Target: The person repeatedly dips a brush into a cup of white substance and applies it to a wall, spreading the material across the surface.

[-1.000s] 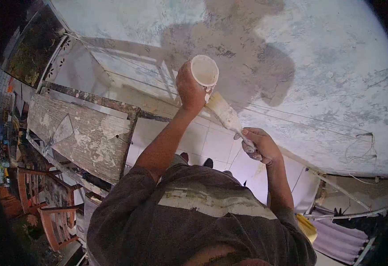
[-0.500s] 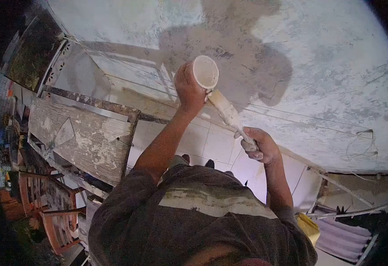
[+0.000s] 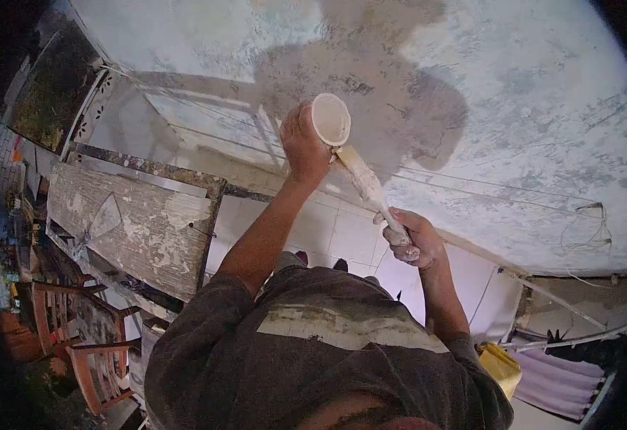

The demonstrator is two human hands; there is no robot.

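Observation:
My left hand is wrapped around a white cup, its round mouth facing up toward me. Some pale residue shows inside it. In my right hand is the handle of a paintbrush, coated in whitish material. The brush's cream-coloured tip lies right at the lower side of the cup, near my left fingers. Whitish smears cover the fingers of my right hand. Beyond both hands rises a wall with patchy white and grey paint; a shadow falls across it.
A worn, paint-spattered board stands to the left, with wooden chairs below it. Pale floor tiles lie beneath my arms. Thin wires hang on the wall at right. A yellow item and lilac cloth are at lower right.
My right hand and the paintbrush have shifted slightly left, and the brush has turned a little. The cup stays almost in the same place in my left hand.

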